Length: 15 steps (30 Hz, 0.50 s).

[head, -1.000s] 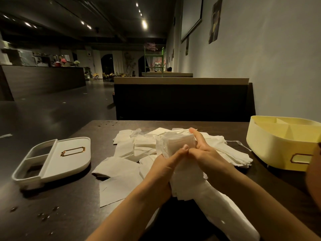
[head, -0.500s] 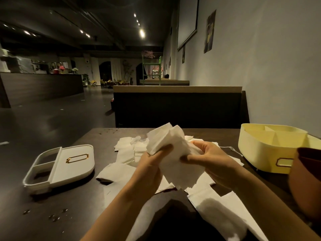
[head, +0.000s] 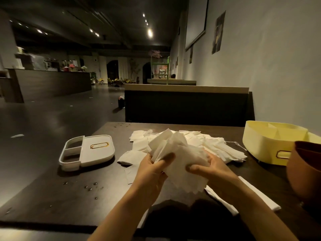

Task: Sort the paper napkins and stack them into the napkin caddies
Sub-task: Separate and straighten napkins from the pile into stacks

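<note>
**Gathering a loose bundle of napkins above the table**

Both hands grasp one bundle of napkins [head: 178, 153], held just above the dark table [head: 52, 197]. The left hand [head: 152, 168] pinches the bundle's left side with the thumb on top. The right hand [head: 210, 168] curls round its right side. The sheets fan out unevenly at the top and hang ragged at the bottom.

Behind the bundle the unsorted pile [head: 213, 145] lies spread across the middle of the table. A white caddy [head: 88, 152] lies to the left, well apart from the pile, and its open compartments show no napkins. A yellow caddy [head: 271, 143] stands at the right near the wall (its inside is only partly visible). A brown bowl [head: 305, 167] sits just in front of it.

Handling, as a judgement: the paper is very light, soft and limp. It tears easily and slips sheet over sheet. The bundle is therefore best gripped through its full thickness at opposite edges and squared up before it goes into a caddy.
</note>
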Motion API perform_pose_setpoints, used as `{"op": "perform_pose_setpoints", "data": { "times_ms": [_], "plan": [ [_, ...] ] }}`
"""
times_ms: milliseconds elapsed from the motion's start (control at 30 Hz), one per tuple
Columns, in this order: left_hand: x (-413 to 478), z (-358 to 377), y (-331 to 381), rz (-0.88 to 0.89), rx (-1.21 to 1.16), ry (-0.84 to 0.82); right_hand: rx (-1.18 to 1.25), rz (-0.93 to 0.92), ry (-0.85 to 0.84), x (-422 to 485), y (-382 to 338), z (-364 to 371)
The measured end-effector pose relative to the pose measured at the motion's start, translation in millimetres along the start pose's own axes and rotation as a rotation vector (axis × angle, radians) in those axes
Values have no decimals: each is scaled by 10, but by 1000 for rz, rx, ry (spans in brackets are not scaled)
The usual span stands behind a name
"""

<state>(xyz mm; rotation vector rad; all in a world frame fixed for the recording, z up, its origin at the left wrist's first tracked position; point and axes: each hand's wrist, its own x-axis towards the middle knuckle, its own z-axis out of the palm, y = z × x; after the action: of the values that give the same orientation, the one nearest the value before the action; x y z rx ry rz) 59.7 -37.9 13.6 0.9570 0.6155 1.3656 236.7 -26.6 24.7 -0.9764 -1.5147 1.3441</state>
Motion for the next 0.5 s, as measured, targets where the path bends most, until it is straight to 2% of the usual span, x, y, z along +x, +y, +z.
{"op": "perform_pose_setpoints", "data": {
  "times_ms": [233, 367, 500],
  "plan": [
    [-53, -359, 57, 60, 222, -34, 7, -124, 98, -42, -4, -12],
    [-103, -527, 37, 89, 488, -104, 1, -109, 84, -45, 115, 16],
    [-136, -564, -5, 70, 656, -113, -118, -89, 50, -60, 212, 64]
  ]
}}
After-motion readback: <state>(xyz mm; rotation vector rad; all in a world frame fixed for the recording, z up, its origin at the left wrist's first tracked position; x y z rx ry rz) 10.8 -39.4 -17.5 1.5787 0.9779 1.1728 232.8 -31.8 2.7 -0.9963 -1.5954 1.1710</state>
